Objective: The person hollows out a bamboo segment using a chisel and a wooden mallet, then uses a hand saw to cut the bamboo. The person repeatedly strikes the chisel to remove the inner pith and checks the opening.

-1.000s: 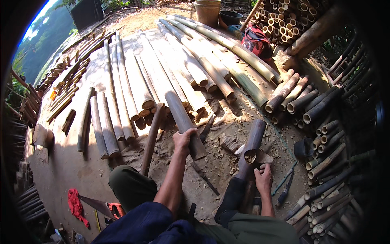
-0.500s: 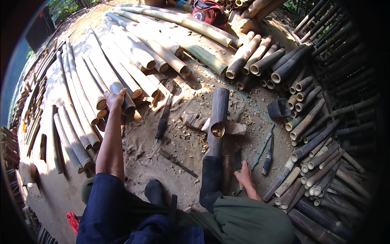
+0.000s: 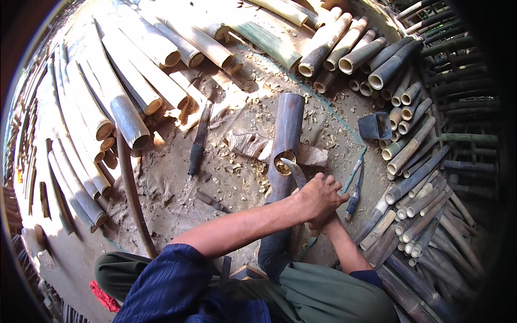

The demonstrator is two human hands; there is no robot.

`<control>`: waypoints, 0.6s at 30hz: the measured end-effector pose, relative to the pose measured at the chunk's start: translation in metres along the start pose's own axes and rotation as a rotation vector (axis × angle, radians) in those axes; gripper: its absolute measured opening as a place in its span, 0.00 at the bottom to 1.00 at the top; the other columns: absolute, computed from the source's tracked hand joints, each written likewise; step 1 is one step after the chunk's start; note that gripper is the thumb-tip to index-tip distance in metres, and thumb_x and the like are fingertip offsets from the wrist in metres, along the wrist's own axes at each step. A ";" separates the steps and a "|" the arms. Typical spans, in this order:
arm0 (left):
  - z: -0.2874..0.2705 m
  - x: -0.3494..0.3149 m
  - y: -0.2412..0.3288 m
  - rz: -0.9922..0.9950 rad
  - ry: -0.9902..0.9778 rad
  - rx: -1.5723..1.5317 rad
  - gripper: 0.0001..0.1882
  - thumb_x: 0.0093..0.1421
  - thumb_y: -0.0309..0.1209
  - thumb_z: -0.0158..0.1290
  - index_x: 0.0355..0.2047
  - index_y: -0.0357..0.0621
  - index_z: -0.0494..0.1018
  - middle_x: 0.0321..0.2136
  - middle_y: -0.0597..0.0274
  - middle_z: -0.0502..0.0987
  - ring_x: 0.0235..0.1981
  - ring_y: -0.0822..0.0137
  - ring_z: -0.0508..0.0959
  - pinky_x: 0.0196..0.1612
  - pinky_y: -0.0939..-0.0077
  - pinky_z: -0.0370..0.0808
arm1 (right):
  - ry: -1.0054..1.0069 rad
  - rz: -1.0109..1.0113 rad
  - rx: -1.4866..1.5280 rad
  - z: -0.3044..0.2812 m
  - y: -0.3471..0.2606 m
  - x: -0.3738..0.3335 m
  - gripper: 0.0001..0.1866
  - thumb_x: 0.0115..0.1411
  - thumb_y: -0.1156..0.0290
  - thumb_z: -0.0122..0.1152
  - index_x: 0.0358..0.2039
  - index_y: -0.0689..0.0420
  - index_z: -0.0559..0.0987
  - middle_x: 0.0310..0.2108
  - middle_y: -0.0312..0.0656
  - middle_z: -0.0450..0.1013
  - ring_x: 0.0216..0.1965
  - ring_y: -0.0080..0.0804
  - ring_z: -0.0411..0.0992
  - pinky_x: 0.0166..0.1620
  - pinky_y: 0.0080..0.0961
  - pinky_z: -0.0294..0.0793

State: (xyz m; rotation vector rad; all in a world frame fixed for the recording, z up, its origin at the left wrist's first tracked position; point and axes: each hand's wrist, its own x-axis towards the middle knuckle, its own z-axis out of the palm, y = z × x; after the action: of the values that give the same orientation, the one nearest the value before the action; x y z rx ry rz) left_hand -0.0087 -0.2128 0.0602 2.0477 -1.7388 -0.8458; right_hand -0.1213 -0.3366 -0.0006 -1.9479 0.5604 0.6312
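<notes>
Left hand (image 3: 323, 195) overlaps right hand (image 3: 319, 220), below-right of the bamboo tube (image 3: 288, 126); from my remote view I cannot tell either's closure or which holds the curved blade (image 3: 295, 171), tip at the tube's opening. Left forearm (image 3: 242, 220) crosses below the tube.

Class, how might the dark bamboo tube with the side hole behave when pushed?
The bamboo tube would likely roll, being round; it may tip, lying across a pale block. It is probably stiff, as it shows no sag.
</notes>
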 end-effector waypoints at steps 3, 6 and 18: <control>-0.006 0.018 -0.024 -0.078 -0.188 -0.038 0.61 0.37 0.35 0.74 0.74 0.55 0.59 0.60 0.51 0.73 0.61 0.51 0.77 0.54 0.54 0.79 | 0.114 -0.002 -0.227 -0.001 0.014 0.010 0.26 0.62 0.64 0.67 0.58 0.56 0.72 0.47 0.47 0.75 0.45 0.38 0.78 0.44 0.37 0.80; 0.006 0.027 -0.045 -0.111 -0.082 -0.104 0.56 0.41 0.35 0.73 0.72 0.53 0.60 0.57 0.48 0.75 0.57 0.48 0.81 0.51 0.54 0.82 | 0.160 -0.026 -0.373 -0.016 0.008 0.026 0.25 0.62 0.63 0.67 0.57 0.57 0.72 0.48 0.48 0.76 0.46 0.42 0.78 0.45 0.40 0.80; -0.002 0.015 -0.073 -0.232 0.818 -0.610 0.44 0.56 0.15 0.56 0.74 0.52 0.60 0.68 0.32 0.64 0.56 0.30 0.78 0.55 0.45 0.81 | 0.052 -0.280 -0.923 -0.088 -0.109 0.092 0.21 0.61 0.61 0.67 0.50 0.60 0.77 0.45 0.55 0.78 0.46 0.57 0.79 0.47 0.52 0.78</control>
State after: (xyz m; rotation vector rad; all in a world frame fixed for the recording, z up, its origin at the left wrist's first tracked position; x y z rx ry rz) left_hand 0.0505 -0.2124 0.0145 1.7897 -0.7064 -0.4062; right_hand 0.0331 -0.3811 0.0472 -2.8388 -0.0201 0.7270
